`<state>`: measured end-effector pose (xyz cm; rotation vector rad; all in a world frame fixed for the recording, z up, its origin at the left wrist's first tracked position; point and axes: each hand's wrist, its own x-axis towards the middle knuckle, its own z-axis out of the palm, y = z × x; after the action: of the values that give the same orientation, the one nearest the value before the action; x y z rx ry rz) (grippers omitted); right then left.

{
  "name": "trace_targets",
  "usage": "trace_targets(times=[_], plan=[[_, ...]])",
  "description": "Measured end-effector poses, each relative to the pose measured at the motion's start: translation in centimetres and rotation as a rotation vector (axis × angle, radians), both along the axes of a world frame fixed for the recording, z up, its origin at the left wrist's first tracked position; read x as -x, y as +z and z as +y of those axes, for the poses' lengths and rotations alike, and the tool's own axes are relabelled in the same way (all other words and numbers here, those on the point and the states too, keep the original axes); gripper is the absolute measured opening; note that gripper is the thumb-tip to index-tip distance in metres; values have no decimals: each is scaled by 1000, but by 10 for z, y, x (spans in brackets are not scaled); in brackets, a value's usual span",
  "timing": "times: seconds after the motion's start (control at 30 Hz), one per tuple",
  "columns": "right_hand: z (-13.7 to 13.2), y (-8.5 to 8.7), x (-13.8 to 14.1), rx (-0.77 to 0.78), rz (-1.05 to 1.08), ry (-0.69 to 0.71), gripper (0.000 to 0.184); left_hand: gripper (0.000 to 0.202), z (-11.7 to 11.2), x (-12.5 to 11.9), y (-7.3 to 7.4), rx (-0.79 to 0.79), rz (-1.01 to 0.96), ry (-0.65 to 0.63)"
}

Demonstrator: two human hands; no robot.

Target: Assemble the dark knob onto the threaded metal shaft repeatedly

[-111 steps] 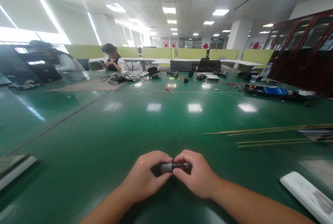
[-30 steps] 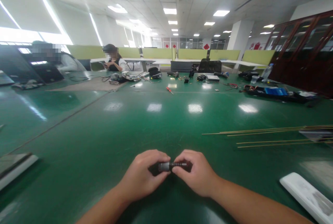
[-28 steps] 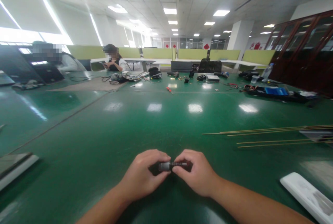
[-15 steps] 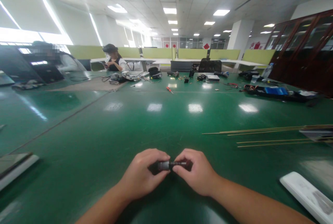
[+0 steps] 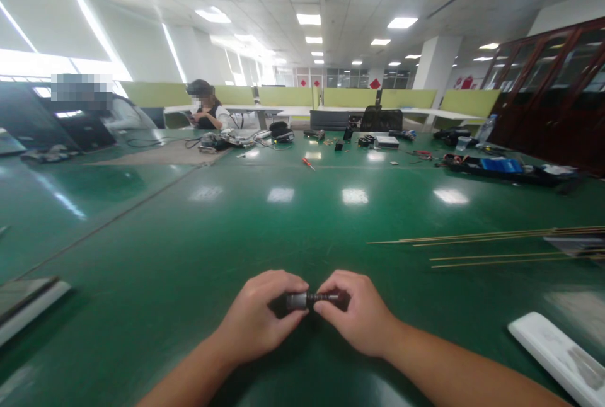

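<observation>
Low in the middle of the head view, my left hand (image 5: pixel 265 312) has its thumb and fingers closed around a small grey cylinder (image 5: pixel 297 300). A thin, dark, ridged shaft (image 5: pixel 324 297) extends rightward from the cylinder, lying roughly level. My right hand (image 5: pixel 357 311) pinches this shaft between thumb and forefinger, its far end partly covered by the curled fingers. The two hands face each other with a narrow gap between their fingertips. Both parts are too small to name exactly.
Thin brass-coloured rods (image 5: pixel 496 237) lie to the right, with a white oblong object (image 5: pixel 558 356) nearer me. A white-edged slab (image 5: pixel 33 306) is at left. Farther off are a red screwdriver (image 5: pixel 308 164), a black tray (image 5: pixel 505 167) and two people on the green table's (image 5: pixel 227 224) far side.
</observation>
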<state>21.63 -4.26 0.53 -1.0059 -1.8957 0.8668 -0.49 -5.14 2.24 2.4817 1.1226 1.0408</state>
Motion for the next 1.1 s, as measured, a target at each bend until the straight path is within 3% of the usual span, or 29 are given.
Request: trace_targets(times=[0.2, 1.1], plan=[[1, -1, 0, 83, 38, -8, 3, 18, -1, 0, 2, 2, 9, 3], [3, -5, -1, 82, 76, -29, 3, 20, 1, 4, 2, -25, 0, 24]])
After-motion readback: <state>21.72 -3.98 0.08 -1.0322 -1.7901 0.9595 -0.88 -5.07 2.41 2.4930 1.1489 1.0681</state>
